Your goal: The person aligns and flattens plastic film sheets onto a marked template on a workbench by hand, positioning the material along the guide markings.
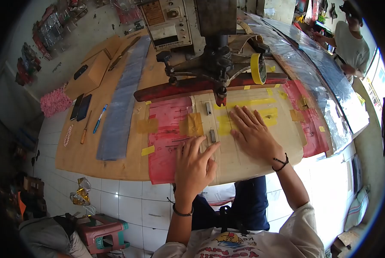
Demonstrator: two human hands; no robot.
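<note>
My right hand [257,133] lies flat on a beige sheet [244,157] with yellow tape strips across it, its fingers stretched out. My left hand [195,165] rests at the left part of that sheet, over a red sheet [168,112]. Its thumb and fingers are spread, and the thumb tip is beside a small metal block [213,136]. A second small metal block [208,108] sits farther back. Above the sheets hangs a press head [220,64] with a long red bar [166,89]. Brown tape [195,124] joins the red and beige areas.
A yellow tape roll [257,69] hangs on the press. Left on the table are a translucent blue strip [122,103], a blue pen [100,118], a screwdriver [85,127] and phones [84,106]. Plastic-covered sheets [304,64] lie right, near another person [351,45]. Stools [102,234] stand below.
</note>
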